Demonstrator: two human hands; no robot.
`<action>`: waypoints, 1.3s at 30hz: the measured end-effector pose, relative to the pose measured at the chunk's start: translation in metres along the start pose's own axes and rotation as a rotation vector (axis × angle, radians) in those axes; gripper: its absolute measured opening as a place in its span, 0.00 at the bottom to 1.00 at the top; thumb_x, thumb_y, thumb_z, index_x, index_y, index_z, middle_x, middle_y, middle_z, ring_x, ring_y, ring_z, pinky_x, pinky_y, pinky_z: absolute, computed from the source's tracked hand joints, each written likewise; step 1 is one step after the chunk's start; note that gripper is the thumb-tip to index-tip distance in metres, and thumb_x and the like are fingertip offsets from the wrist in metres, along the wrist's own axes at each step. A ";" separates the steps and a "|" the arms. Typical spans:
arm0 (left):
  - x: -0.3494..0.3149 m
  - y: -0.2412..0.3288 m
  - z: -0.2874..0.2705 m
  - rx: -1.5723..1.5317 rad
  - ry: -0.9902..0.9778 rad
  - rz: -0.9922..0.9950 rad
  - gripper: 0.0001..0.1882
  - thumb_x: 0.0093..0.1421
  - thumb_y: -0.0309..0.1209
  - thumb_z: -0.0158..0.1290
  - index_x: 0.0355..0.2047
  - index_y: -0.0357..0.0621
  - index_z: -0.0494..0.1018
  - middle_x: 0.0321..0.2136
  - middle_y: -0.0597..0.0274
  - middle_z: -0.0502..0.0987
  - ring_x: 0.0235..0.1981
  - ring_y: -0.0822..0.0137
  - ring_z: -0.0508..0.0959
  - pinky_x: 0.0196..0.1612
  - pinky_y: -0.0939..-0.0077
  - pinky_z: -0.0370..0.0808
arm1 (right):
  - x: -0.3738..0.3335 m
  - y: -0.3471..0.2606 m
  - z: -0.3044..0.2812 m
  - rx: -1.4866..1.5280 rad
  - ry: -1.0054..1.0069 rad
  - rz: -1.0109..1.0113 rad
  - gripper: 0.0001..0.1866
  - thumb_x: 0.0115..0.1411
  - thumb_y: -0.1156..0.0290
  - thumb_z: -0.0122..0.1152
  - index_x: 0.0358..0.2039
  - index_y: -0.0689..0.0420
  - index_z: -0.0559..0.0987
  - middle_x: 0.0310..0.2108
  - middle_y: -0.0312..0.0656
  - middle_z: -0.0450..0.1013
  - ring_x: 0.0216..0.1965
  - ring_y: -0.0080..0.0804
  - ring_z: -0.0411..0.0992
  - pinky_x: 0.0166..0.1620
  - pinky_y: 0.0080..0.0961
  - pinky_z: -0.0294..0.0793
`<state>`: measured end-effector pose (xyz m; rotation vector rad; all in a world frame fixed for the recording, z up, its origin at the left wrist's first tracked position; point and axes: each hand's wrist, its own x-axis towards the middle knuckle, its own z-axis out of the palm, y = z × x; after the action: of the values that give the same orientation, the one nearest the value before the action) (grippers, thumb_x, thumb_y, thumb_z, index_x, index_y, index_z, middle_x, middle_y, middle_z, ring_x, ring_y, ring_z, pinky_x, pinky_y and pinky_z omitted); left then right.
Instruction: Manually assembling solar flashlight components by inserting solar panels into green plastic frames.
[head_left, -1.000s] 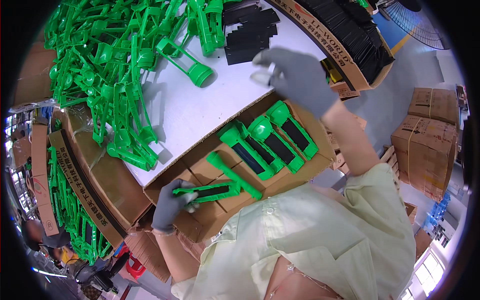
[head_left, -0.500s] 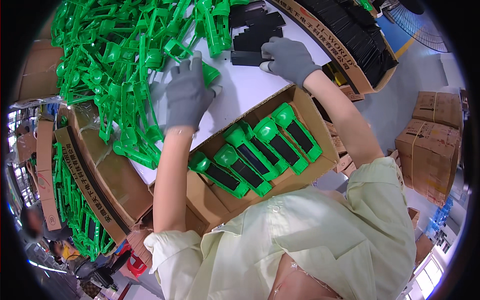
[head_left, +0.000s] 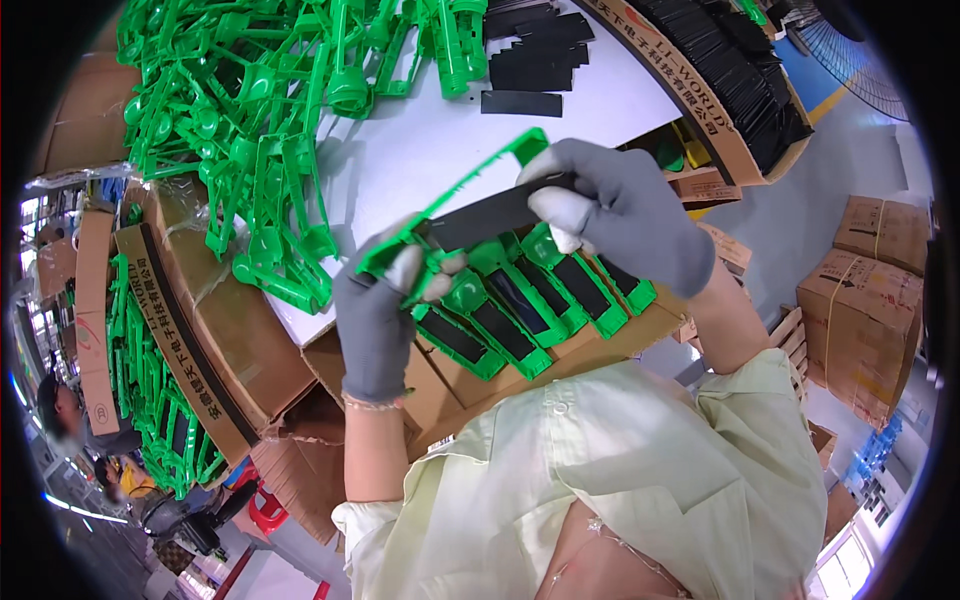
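Note:
Both my hands wear grey gloves with pale fingertips and are raised over an open cardboard box (head_left: 640, 328). My left hand (head_left: 375, 335) is closed on one end of a long green plastic frame (head_left: 460, 190), which tilts up to the right toward a rounded end. A flat black strip (head_left: 490, 218) is pinched at its right end by my right hand (head_left: 635, 215). The strip's left end meets the green frame near my left fingers; whether it sits inside cannot be told. In the box below lie several green frames (head_left: 500, 330) with black strips in them, partly hidden by my hands.
A large heap of green frames (head_left: 230, 120) covers the white table's (head_left: 400, 140) left side. Loose black strips (head_left: 535, 60) lie at its far side. Beyond stands a carton of black strips (head_left: 735, 85). Another carton of green parts (head_left: 165, 390) is at the left. Taped cartons (head_left: 865, 320) stand right.
Both hands have come back from the table to over the box and closer together. My left hand now holds a green frame, and my right hand a black strip.

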<state>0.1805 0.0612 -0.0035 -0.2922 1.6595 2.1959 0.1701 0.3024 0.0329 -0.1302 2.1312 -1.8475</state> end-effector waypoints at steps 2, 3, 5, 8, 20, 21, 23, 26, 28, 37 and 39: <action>-0.008 0.003 0.007 -0.045 -0.017 -0.016 0.17 0.60 0.24 0.49 0.49 0.28 0.68 0.39 0.49 0.76 0.34 0.57 0.81 0.33 0.77 0.81 | 0.000 0.011 0.004 -0.143 0.016 -0.039 0.11 0.60 0.70 0.54 0.40 0.62 0.75 0.18 0.34 0.70 0.18 0.14 0.67 0.22 0.14 0.64; -0.009 0.003 0.008 -0.044 -0.041 -0.038 0.17 0.60 0.24 0.48 0.49 0.27 0.67 0.38 0.48 0.76 0.34 0.56 0.81 0.33 0.77 0.81 | 0.000 0.015 0.005 -0.289 0.040 -0.080 0.10 0.59 0.70 0.55 0.39 0.62 0.75 0.17 0.35 0.70 0.18 0.15 0.68 0.22 0.14 0.65; -0.012 -0.001 0.009 -0.048 -0.055 -0.060 0.17 0.60 0.22 0.47 0.48 0.25 0.67 0.37 0.46 0.76 0.34 0.55 0.81 0.32 0.76 0.81 | -0.005 0.013 0.006 -0.385 0.061 -0.126 0.10 0.59 0.71 0.55 0.38 0.62 0.75 0.17 0.36 0.70 0.18 0.15 0.69 0.22 0.15 0.66; -0.014 0.000 0.011 -0.050 -0.087 -0.073 0.16 0.60 0.21 0.46 0.48 0.24 0.67 0.36 0.46 0.77 0.34 0.55 0.81 0.31 0.76 0.81 | -0.007 0.014 0.010 -0.478 0.098 -0.203 0.09 0.58 0.71 0.56 0.37 0.62 0.76 0.16 0.37 0.70 0.17 0.16 0.69 0.22 0.16 0.66; -0.032 -0.009 0.003 0.147 -0.103 0.011 0.15 0.55 0.18 0.55 0.44 0.27 0.72 0.32 0.54 0.79 0.29 0.65 0.81 0.28 0.82 0.78 | -0.013 0.027 0.019 -0.700 0.492 -0.400 0.16 0.48 0.70 0.67 0.37 0.60 0.75 0.23 0.35 0.73 0.22 0.19 0.70 0.28 0.18 0.68; -0.035 -0.009 0.003 0.163 -0.100 0.004 0.14 0.55 0.18 0.55 0.43 0.27 0.73 0.32 0.54 0.79 0.28 0.65 0.81 0.28 0.82 0.78 | -0.017 0.036 0.017 -0.414 0.211 -0.185 0.16 0.47 0.70 0.68 0.36 0.60 0.75 0.23 0.35 0.73 0.23 0.19 0.69 0.28 0.19 0.68; -0.040 -0.008 -0.004 0.178 -0.084 -0.056 0.13 0.54 0.17 0.55 0.42 0.28 0.74 0.31 0.54 0.79 0.28 0.65 0.81 0.28 0.82 0.78 | -0.026 0.048 0.025 -0.289 -0.011 -0.066 0.13 0.46 0.69 0.69 0.31 0.59 0.78 0.20 0.37 0.73 0.21 0.21 0.71 0.26 0.20 0.68; -0.056 -0.012 -0.012 0.222 -0.024 -0.092 0.12 0.54 0.17 0.55 0.41 0.28 0.74 0.30 0.54 0.79 0.28 0.66 0.81 0.27 0.81 0.78 | -0.037 0.057 0.043 -0.483 0.016 -0.127 0.10 0.47 0.68 0.68 0.29 0.56 0.78 0.17 0.39 0.72 0.18 0.27 0.72 0.23 0.23 0.68; -0.064 -0.010 -0.017 0.262 -0.001 -0.104 0.12 0.54 0.17 0.55 0.40 0.27 0.74 0.30 0.54 0.78 0.27 0.67 0.81 0.27 0.81 0.77 | -0.041 0.067 0.056 -0.531 0.043 -0.167 0.11 0.47 0.64 0.69 0.27 0.54 0.78 0.16 0.39 0.71 0.17 0.33 0.71 0.22 0.25 0.67; -0.069 0.009 -0.112 0.532 0.000 -0.604 0.12 0.51 0.24 0.58 0.34 0.32 0.71 0.23 0.54 0.78 0.22 0.68 0.79 0.22 0.80 0.75 | -0.013 0.037 0.024 -0.383 -0.025 0.060 0.21 0.45 0.57 0.68 0.38 0.52 0.78 0.26 0.32 0.74 0.17 0.20 0.69 0.25 0.18 0.68; -0.056 -0.002 -0.096 0.846 0.013 -0.555 0.14 0.50 0.26 0.60 0.34 0.32 0.70 0.23 0.53 0.78 0.21 0.67 0.79 0.22 0.77 0.75 | 0.007 0.038 0.006 -0.485 0.062 -0.006 0.20 0.46 0.57 0.68 0.38 0.53 0.78 0.25 0.33 0.73 0.18 0.21 0.69 0.25 0.18 0.68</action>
<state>0.2268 -0.0398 -0.0108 -0.4462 2.0280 0.9907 0.1700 0.3013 -0.0059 -0.1896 2.5833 -1.3152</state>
